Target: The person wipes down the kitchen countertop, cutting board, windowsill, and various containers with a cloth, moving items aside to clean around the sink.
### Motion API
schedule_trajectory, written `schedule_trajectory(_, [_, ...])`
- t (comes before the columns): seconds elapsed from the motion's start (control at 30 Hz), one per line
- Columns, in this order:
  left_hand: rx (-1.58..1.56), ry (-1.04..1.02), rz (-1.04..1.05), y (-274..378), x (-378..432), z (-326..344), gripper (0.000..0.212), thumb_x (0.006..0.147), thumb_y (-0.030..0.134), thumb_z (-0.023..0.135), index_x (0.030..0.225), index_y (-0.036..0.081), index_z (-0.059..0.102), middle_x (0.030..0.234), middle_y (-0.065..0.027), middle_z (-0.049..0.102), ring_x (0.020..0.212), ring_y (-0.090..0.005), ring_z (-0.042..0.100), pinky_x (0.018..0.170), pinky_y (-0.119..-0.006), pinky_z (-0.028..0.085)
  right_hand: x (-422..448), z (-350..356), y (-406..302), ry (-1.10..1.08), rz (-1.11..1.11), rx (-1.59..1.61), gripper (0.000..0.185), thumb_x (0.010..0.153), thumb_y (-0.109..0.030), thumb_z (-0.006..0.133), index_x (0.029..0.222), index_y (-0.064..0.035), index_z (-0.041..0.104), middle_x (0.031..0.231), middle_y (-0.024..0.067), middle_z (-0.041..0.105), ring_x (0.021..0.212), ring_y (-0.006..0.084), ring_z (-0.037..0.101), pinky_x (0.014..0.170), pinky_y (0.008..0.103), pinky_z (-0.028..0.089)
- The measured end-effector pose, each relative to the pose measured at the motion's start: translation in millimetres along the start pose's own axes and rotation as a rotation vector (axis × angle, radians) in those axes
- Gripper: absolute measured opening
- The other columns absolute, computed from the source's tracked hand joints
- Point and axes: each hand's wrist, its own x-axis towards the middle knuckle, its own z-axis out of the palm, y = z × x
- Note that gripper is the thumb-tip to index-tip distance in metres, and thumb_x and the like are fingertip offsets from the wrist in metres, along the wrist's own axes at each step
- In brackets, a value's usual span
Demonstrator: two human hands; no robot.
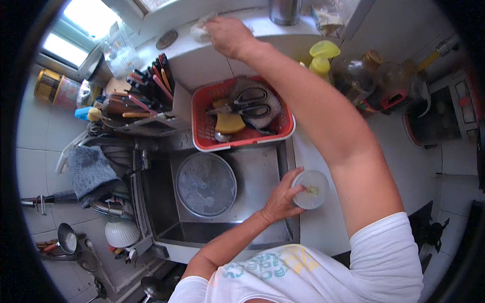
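Observation:
My right hand (230,35) reaches up to the windowsill, its fingers closed on a crumpled whitish cloth or tissue (201,31) that touches the sill. Low at the sink's right edge, my left hand (283,197) grips the side of a round translucent container (310,190) on the white counter. A small yellowish patch shows within the container. Between my hands, a red plastic basket (242,144) holds black-handled scissors (252,103), a yellow sponge (230,123) and a grey scouring cloth or pad. A round grey metal lid or tray (206,184) lies in the sink.
The steel sink (257,163) spans the middle. Left of the basket stands a rack with knives and utensils (151,85). A dark disc (166,39) and a metal cup (285,11) sit on the sill. A yellow spray bottle (321,62) and jars stand right of my raised arm.

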Motion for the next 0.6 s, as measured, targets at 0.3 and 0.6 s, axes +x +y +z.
schedule_trajectory(0.3, [0.058, 0.017, 0.040, 11.9, 2.1, 3.6, 0.084, 0.054, 0.029, 0.075, 0.122, 0.018, 0.026, 0.127, -0.0229, 0.023, 0.113, -0.0407, 0.030, 0.090, -0.045, 0.031, 8.5, -0.9, -7.1, 0.024, 0.182, 0.078, 0.021, 0.072, -0.007, 0.043, 0.088, -0.0045, 0.055, 0.089, 0.0125, 0.055, 0.086, 0.0263, 0.052, 0.079, 0.0361, 0.040])
schedule_trajectory(0.6, [0.099, 0.014, -0.004, 12.4, -11.3, -6.0, 0.085, 0.054, 0.028, 0.075, 0.122, 0.016, 0.026, 0.127, -0.0217, 0.024, 0.115, -0.0384, 0.029, 0.092, -0.044, 0.029, -15.3, -3.4, -8.3, 0.256, 0.033, 0.184, 0.018, 0.067, -0.003, 0.047, 0.083, -0.0030, 0.055, 0.086, 0.0127, 0.055, 0.083, 0.0280, 0.052, 0.076, 0.0366, 0.041])
